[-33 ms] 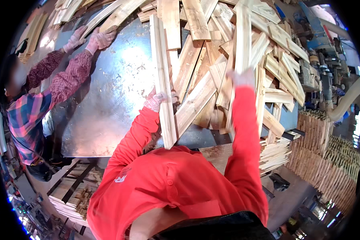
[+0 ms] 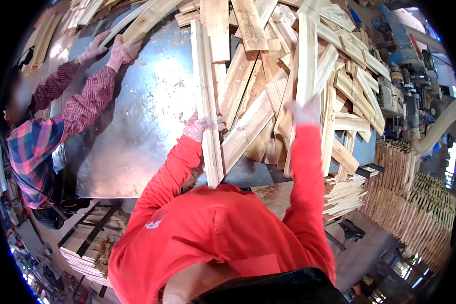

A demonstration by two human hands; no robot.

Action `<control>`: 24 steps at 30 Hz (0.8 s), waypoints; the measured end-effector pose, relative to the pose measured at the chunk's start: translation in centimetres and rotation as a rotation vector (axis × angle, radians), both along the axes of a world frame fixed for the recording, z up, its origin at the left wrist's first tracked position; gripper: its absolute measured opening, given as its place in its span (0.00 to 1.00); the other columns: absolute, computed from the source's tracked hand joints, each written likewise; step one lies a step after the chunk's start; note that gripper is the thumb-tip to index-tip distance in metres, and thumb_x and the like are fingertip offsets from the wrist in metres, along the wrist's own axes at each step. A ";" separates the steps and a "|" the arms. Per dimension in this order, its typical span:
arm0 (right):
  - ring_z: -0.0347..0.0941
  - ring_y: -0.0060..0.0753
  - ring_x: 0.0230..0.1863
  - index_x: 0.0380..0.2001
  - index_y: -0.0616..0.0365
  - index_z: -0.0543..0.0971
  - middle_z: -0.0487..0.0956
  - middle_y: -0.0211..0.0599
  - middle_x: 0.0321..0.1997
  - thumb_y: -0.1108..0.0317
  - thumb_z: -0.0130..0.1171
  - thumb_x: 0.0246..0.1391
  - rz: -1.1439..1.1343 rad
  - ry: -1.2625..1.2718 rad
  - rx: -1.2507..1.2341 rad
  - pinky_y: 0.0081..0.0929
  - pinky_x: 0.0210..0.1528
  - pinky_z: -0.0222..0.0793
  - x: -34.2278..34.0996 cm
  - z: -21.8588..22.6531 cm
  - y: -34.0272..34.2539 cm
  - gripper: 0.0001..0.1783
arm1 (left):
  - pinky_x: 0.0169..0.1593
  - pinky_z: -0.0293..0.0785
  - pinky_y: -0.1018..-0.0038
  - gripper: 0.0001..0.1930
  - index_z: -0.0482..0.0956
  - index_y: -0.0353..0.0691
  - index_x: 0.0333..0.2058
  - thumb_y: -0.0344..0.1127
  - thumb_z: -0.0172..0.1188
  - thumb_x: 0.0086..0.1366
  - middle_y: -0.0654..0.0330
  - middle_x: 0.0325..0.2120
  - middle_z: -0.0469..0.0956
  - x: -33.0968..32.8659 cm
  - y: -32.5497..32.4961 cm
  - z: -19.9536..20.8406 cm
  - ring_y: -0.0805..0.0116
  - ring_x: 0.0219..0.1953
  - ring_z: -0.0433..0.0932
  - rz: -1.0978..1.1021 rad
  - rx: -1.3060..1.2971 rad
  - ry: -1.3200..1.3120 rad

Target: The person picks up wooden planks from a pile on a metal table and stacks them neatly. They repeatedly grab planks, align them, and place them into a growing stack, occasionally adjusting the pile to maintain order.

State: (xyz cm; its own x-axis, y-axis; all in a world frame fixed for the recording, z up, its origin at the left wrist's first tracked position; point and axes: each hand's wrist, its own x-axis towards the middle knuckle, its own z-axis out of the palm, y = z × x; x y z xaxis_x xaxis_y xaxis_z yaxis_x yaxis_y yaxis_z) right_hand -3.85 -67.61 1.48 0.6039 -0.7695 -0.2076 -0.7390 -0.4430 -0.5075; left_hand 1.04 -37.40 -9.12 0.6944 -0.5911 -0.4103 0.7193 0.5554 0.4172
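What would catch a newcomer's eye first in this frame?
Most striking is the big jumble of pale wooden slats heaped over the upper right of a shiny metal table. At centre, the person in red sleeves grips a long slat with the gloved left hand, while the right hand grasps another upright slat. At upper left, a co-worker's gloved hands hold a slat at the table's far edge.

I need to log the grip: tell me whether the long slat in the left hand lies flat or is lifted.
Lifted. The long slat is gripped by the left hand, and its near end juts past the metal table edge.
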 end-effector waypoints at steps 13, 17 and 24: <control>0.66 0.56 0.59 0.63 0.58 0.58 0.63 0.58 0.63 0.55 0.71 0.32 0.806 0.046 0.042 0.41 0.58 0.66 -7.6 1.7 21.2 0.54 | 0.59 0.67 0.65 0.21 0.70 0.35 0.54 0.40 0.51 0.66 0.52 0.46 0.76 0.6 2.0 1.6 0.59 0.51 0.74 -0.019 0.520 -0.119; 0.71 0.48 0.55 0.61 0.65 0.60 0.69 0.56 0.58 0.58 0.71 0.34 0.807 -0.218 0.060 0.36 0.54 0.70 -4.8 1.2 20.5 0.51 | 0.61 0.64 0.66 0.19 0.73 0.36 0.52 0.41 0.50 0.67 0.53 0.49 0.75 1.2 5.6 1.7 0.60 0.53 0.71 -0.065 0.732 -0.070; 0.53 0.56 0.69 0.66 0.60 0.55 0.56 0.57 0.69 0.29 0.50 0.45 0.933 0.183 0.099 0.45 0.70 0.46 2.1 -5.4 25.4 0.55 | 0.48 0.75 0.65 0.32 0.71 0.34 0.53 0.60 0.46 0.68 0.49 0.42 0.78 -0.7 8.5 -7.4 0.59 0.40 0.78 0.189 0.258 0.285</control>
